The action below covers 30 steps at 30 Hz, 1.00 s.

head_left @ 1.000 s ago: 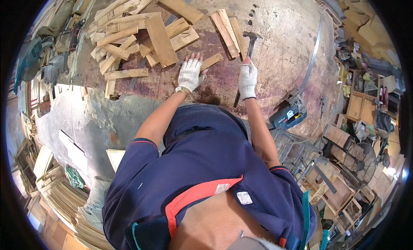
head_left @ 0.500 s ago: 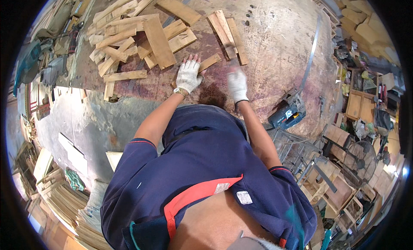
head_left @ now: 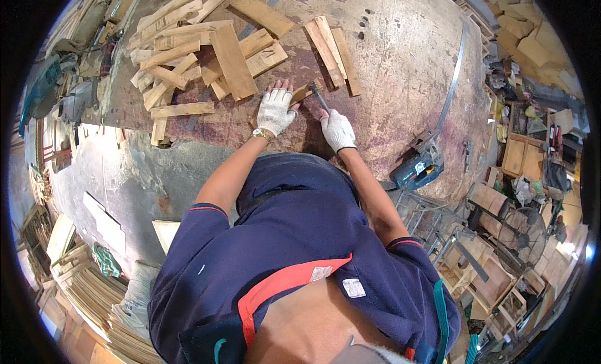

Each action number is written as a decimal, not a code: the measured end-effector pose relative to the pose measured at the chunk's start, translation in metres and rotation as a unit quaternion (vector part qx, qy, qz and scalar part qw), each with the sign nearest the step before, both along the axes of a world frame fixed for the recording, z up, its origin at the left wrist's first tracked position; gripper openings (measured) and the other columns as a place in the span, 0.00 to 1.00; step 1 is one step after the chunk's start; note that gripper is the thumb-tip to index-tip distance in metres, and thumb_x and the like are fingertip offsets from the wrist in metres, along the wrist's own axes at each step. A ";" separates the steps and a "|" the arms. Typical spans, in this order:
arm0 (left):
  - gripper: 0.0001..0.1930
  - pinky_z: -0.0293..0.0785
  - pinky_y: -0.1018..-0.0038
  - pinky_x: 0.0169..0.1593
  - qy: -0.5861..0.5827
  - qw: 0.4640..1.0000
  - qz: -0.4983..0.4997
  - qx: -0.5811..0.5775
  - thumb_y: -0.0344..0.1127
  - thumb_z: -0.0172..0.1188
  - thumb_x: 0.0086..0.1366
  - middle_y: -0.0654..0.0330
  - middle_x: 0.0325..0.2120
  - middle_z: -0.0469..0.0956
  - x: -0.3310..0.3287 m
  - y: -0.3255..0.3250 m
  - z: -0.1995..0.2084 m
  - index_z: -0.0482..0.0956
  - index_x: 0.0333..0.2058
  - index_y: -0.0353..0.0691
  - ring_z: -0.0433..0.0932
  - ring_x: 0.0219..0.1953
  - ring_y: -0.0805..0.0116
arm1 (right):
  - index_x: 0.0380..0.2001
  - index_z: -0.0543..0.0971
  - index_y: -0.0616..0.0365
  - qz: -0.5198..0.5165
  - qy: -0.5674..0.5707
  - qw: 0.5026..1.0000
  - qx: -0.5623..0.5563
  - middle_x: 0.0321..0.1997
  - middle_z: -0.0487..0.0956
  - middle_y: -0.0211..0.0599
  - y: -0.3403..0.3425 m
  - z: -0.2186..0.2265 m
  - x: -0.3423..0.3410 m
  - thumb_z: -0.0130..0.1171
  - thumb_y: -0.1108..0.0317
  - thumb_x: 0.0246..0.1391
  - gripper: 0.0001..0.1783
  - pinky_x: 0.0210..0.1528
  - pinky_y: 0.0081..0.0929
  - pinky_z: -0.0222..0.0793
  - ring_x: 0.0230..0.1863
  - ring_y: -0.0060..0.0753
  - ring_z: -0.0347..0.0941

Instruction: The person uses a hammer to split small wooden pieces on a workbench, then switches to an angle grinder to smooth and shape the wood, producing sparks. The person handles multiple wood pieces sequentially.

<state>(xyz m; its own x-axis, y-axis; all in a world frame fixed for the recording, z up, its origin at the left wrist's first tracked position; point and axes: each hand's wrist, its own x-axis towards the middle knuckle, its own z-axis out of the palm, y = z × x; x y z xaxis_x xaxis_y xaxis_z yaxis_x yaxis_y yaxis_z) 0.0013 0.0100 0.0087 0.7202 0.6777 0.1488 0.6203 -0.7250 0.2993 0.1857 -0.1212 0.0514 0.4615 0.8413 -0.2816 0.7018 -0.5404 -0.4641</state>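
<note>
My left hand (head_left: 275, 110), in a white glove with bare fingertips, lies flat across a short wooden strip (head_left: 302, 94), pressing it against the worktable (head_left: 400, 82). Its fingers are stretched out, and the middle of the strip is hidden beneath the palm. Wrapped round the handle of a hammer (head_left: 320, 100) is my gloved right hand (head_left: 339, 130). The dark hammer head is at the strip's right end; whether it touches the wood I cannot tell. Just beyond it, two narrow boards (head_left: 325, 48) lie side by side, with another board (head_left: 346, 62) to their right.
A loose pile of wooden boards (head_left: 233, 60) covers the table's far left. A dark blue corded power tool (head_left: 416, 165) rests near the table's right front edge. Beyond that edge stand a fan (head_left: 524, 235) and wooden frames. Stacked thin slats (head_left: 87, 289) are at the lower left.
My right hand has moved slightly left, and the blurred hammer has swung down from over the narrow boards to the strip's right end. My left hand has stayed in place.
</note>
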 end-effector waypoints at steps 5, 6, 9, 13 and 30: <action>0.34 0.52 0.54 0.75 0.009 1.000 0.020 -0.006 0.51 0.61 0.66 0.51 0.70 0.65 -0.008 -0.003 -0.005 0.69 0.66 0.37 0.59 0.74 0.53 | 0.44 0.78 0.60 -0.051 0.035 0.986 0.157 0.29 0.81 0.60 0.014 0.056 -0.017 0.48 0.47 0.70 0.24 0.34 0.59 0.72 0.32 0.68 0.79; 0.34 0.52 0.54 0.75 0.005 1.000 0.018 -0.006 0.51 0.61 0.66 0.51 0.70 0.65 -0.006 -0.002 -0.004 0.70 0.66 0.37 0.59 0.74 0.53 | 0.45 0.78 0.60 -0.069 0.051 0.977 0.196 0.30 0.81 0.60 0.013 0.059 -0.019 0.48 0.47 0.70 0.24 0.34 0.59 0.72 0.32 0.69 0.79; 0.33 0.54 0.55 0.75 0.008 1.000 0.005 0.004 0.51 0.61 0.67 0.51 0.69 0.66 -0.005 -0.003 0.001 0.71 0.65 0.37 0.61 0.73 0.52 | 0.44 0.78 0.60 -0.044 0.036 0.982 0.180 0.30 0.81 0.61 -0.001 0.021 -0.012 0.47 0.47 0.70 0.25 0.35 0.59 0.72 0.32 0.69 0.79; 0.33 0.56 0.55 0.74 0.006 1.000 0.005 0.026 0.51 0.61 0.66 0.51 0.69 0.67 -0.006 0.000 -0.003 0.72 0.64 0.37 0.62 0.72 0.51 | 0.41 0.77 0.62 0.003 0.027 0.999 0.037 0.28 0.79 0.63 0.014 0.021 -0.001 0.48 0.47 0.71 0.26 0.37 0.56 0.71 0.35 0.70 0.78; 0.32 0.54 0.56 0.75 -0.009 1.000 0.017 -0.019 0.48 0.62 0.66 0.52 0.70 0.66 -0.010 -0.007 0.003 0.72 0.64 0.39 0.61 0.73 0.53 | 0.43 0.75 0.57 -0.064 -0.048 0.971 0.225 0.24 0.80 0.56 0.012 0.061 -0.010 0.49 0.48 0.70 0.21 0.27 0.54 0.71 0.25 0.63 0.78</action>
